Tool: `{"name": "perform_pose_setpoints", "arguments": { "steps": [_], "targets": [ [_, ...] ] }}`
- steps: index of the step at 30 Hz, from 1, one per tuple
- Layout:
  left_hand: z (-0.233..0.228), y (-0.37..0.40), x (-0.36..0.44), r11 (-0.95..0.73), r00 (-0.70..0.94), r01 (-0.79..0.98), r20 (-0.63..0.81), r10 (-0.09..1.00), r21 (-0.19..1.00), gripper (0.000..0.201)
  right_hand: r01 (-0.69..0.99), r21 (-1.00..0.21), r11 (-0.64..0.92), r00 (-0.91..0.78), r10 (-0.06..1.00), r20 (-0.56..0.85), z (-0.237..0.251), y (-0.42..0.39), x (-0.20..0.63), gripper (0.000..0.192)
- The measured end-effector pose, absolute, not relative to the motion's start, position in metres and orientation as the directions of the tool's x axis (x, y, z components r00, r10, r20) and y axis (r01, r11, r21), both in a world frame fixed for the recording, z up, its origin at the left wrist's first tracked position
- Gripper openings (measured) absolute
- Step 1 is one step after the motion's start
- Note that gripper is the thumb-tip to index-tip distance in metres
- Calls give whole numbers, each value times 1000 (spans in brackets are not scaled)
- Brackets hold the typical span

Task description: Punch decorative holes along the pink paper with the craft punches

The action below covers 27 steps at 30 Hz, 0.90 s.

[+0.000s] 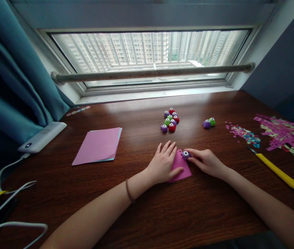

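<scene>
You are looking through one head-worn camera, aimed forward and down across the wooden desk [214, 214] toward the window [147, 52] filling the upper frame. Your forearms enter from the bottom edge, so the view sits close above the desk's near edge.

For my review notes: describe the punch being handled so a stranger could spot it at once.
On the wooden desk under the window, find the pink paper sheet pinned flat by the left hand. The purple punch sits on that sheet's far edge, touched by the right hand; every other punch lies farther back, off any paper.
</scene>
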<state>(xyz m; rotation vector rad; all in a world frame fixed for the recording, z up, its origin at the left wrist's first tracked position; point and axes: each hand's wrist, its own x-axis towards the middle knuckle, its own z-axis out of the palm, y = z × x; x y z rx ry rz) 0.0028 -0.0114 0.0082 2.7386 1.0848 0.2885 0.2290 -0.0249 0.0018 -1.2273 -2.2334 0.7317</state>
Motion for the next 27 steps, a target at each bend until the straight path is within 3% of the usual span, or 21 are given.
{"name": "perform_pose_setpoints", "arguments": {
  "steps": [11, 18, 27],
  "targets": [
    [10, -12, 3, -712, 704, 639, 152, 694, 291, 65, 666, -679, 310, -230, 951, 208, 2, -12, 242, 27],
    [8, -12, 3, -686, 673, 611, 198, 713, 395, 54, 803, -572, 168, 39, 943, 332, -7, 13, 279, 34],
    [6, -12, 3, -674, 654, 583, 230, 721, 454, 54, 866, -498, 44, 154, 924, 350, -18, 28, 296, 29]
  ]
}}
